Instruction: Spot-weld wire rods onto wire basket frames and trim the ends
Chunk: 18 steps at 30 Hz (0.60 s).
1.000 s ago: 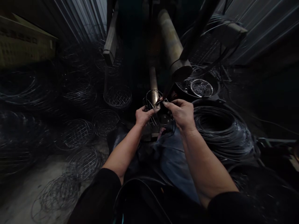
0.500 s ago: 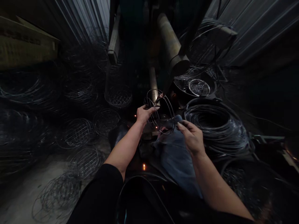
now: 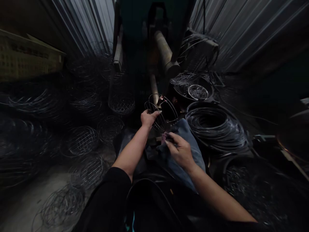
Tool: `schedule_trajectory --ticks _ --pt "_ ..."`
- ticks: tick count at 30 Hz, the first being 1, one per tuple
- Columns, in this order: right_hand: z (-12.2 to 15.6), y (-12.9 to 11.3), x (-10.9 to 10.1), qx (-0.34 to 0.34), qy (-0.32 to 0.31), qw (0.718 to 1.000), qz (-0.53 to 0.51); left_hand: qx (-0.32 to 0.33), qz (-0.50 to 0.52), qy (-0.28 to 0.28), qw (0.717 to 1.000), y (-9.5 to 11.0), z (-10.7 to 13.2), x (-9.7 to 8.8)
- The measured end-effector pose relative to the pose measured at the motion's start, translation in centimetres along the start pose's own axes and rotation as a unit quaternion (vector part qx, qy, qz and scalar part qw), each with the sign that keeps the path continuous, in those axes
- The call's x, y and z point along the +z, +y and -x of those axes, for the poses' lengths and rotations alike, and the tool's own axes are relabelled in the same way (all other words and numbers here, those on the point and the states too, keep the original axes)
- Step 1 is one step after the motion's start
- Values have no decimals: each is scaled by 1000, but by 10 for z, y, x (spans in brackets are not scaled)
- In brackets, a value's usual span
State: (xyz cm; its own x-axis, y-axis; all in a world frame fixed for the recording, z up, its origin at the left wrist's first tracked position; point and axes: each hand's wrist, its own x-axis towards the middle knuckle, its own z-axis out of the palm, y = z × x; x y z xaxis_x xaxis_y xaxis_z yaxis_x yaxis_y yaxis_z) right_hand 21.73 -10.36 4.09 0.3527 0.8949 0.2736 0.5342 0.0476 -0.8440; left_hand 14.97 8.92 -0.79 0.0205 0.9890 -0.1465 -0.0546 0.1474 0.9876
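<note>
My left hand [image 3: 149, 117] grips the rim of a small round wire basket frame [image 3: 162, 111], held up under the tip of a machine arm [image 3: 166, 61]. My right hand [image 3: 180, 149] is lower, over my lap on blue cloth [image 3: 185, 135], with its fingers curled around a thin wire piece near the basket's lower edge. What exactly those fingers pinch is too dark to make out.
Several finished wire baskets [image 3: 80, 140] lie piled on the floor at left. A large coil of dark wire [image 3: 214, 129] sits at right, with a round wire disc [image 3: 198, 91] in a tub behind it. Corrugated metal walls [image 3: 241, 29] close both sides. A dark bin [image 3: 149, 206] stands between my knees.
My right hand left the top of the basket frame and dropped toward my lap, then moved left under the frame. The left hand kept holding the frame. The view shifted slightly.
</note>
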Motion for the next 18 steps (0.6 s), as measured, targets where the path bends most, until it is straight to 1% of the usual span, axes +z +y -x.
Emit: schedule_trajectory --ticks 2,3,6,7,9,10,12,14,16,18 --pt "2 2 15 -14 -28 999 20 23 -37 18 999 0 17 -1" --pt "3 4 22 -10 -29 999 37 33 -48 25 998 0 27 -2" --pt "-1 12 38 42 -14 996 84 71 -49 27 996 1 49 -8" --pt "-5 15 41 68 -13 993 91 94 -53 23 994 2 51 -11" --pt "-17 19 45 121 -15 988 100 136 -71 7 988 3 50 -14" --pt "-25 19 46 143 -14 984 104 140 -69 -4 988 4 47 -16" --pt "-38 17 46 171 -20 979 112 113 -41 -27 992 6 41 -18" --pt "-47 10 45 179 -31 975 128 93 -19 -47 994 11 41 -22" --pt "-49 3 43 170 -43 972 156 105 -22 -58 993 16 48 -27" --pt "-46 -3 40 145 -44 969 197 111 -27 -59 992 22 55 -31"
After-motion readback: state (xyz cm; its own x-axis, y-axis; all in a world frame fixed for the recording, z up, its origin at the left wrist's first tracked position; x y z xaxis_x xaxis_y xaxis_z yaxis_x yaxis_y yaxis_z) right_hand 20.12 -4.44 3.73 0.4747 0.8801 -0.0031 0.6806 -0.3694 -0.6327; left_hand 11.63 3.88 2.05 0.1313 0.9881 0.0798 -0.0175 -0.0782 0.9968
